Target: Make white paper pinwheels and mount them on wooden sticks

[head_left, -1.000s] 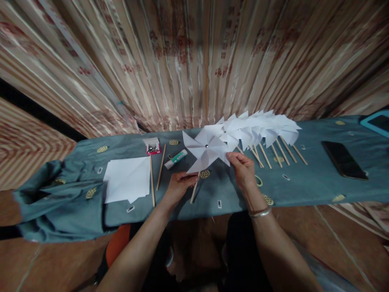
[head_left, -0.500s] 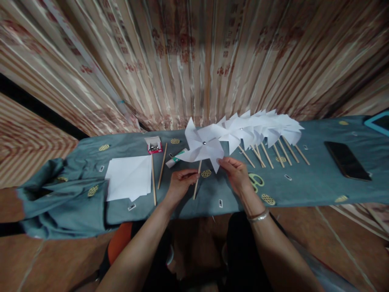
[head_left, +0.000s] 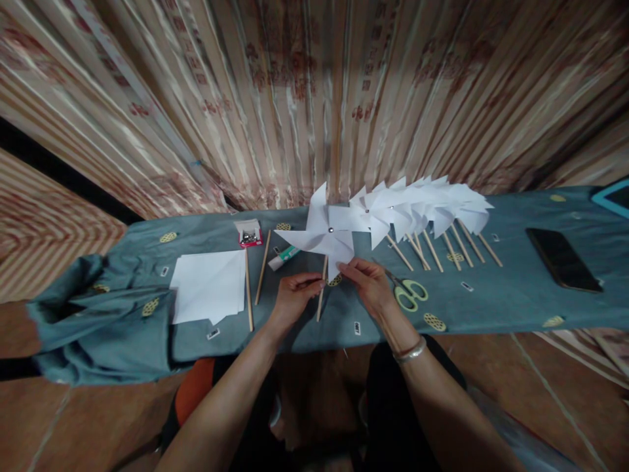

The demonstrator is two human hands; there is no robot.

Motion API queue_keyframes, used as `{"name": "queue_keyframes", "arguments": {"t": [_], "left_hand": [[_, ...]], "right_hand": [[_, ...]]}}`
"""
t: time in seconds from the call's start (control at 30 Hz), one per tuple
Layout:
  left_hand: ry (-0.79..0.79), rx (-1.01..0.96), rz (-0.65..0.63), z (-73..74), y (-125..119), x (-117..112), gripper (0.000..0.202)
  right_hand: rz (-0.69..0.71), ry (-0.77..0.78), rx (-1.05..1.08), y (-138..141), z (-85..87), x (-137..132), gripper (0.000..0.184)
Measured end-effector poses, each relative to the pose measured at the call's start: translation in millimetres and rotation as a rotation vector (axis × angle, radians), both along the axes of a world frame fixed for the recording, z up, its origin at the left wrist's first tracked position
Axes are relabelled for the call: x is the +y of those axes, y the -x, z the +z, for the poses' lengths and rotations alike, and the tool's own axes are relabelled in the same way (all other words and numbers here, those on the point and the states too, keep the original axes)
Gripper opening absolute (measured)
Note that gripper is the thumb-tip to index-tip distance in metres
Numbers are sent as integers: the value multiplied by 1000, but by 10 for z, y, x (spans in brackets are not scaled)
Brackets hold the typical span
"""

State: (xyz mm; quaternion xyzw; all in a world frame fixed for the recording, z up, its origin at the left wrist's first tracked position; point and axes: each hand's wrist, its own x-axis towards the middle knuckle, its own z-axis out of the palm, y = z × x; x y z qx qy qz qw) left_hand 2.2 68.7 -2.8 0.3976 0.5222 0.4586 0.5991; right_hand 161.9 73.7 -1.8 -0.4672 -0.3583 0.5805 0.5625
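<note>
A white paper pinwheel with a metal pin at its centre stands on a wooden stick. My left hand is closed round that stick, holding it nearly upright over the blue-grey cloth. With its fingers, my right hand pinches the lowest blade tip of the pinwheel. A row of several finished white pinwheels on sticks lies fanned out just right of it.
A stack of white paper squares, two loose sticks, a small red box of pins and a glue stick lie to the left. Green scissors and a dark phone lie to the right. A curtain hangs behind.
The pinwheel has turned as my right hand moved its blade tip leftward and down. The scissors, hidden under that hand before, now show. My left hand has stayed on the stick.
</note>
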Motion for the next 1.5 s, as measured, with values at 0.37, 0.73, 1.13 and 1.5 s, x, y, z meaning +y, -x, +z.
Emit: {"name": "queue_keyframes", "arguments": {"t": [0.37, 0.73, 1.13, 1.5], "left_hand": [[-37, 15, -63, 69, -24, -29, 26], [2, -23, -17, 46, 57, -11, 30], [49, 11, -122, 38, 89, -46, 33], [11, 20, -40, 0, 87, -16, 25]], "right_hand": [[47, -16, 13, 109, 13, -24, 26], [-345, -123, -243, -350, -10, 41, 39], [-362, -100, 4, -396, -61, 161, 26], [-229, -46, 3, -263, 4, 60, 21]]}}
